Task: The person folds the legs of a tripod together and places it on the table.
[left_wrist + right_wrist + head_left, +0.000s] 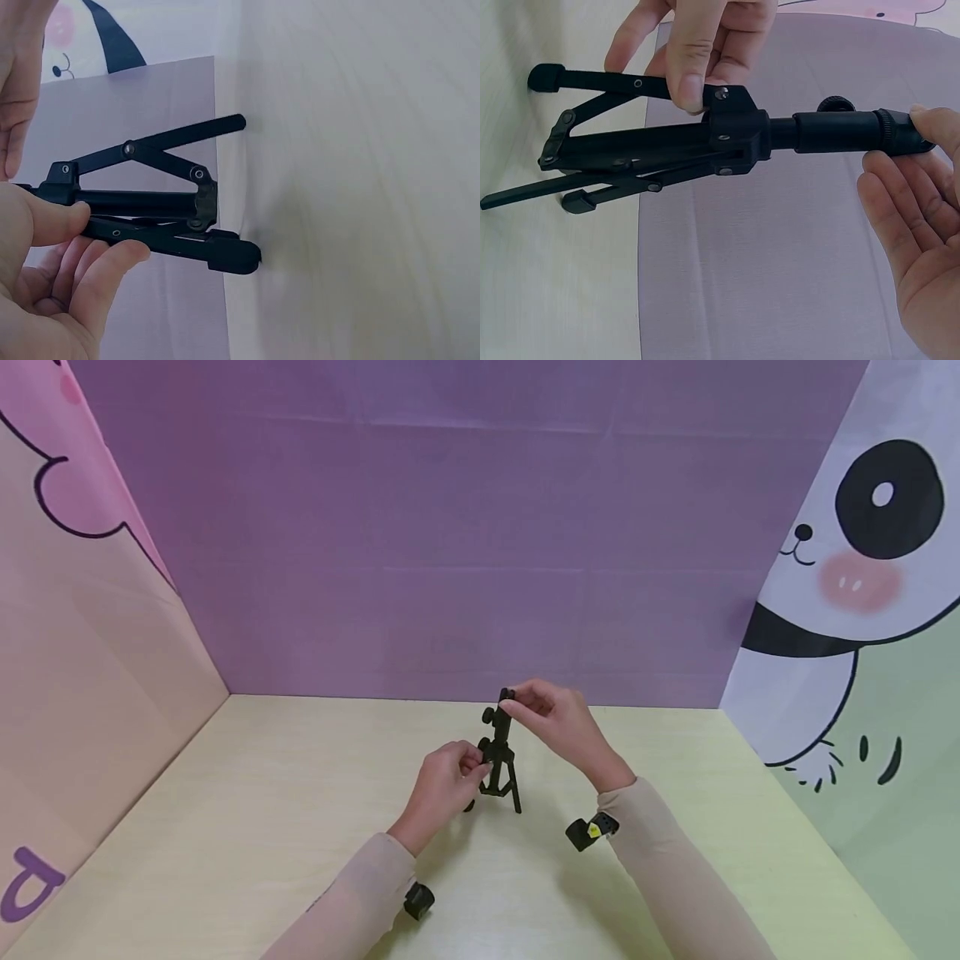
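A small black tripod [496, 768] stands upright in the middle, its legs partly spread and joined by hinged braces to a centre tube [142, 202]. My left hand [446, 781] pinches the upper part of one leg, just below the hub [739, 127], between thumb and fingers. Higher up, my right hand [562, 722] holds the tripod's head [907, 135] with thumb and fingertips. A round knob [836, 103] juts from the upper column. In the right wrist view, two legs end in thick feet, while another leg [517, 193] has a thin, plain end.
The tripod stands over a pale wooden table [300, 793]. Behind it rises a purple cloth wall [480, 543]. Printed panels flank the table, pinkish on the left [90, 677] and panda-patterned on the right [825, 710]. Each wrist wears a small black camera.
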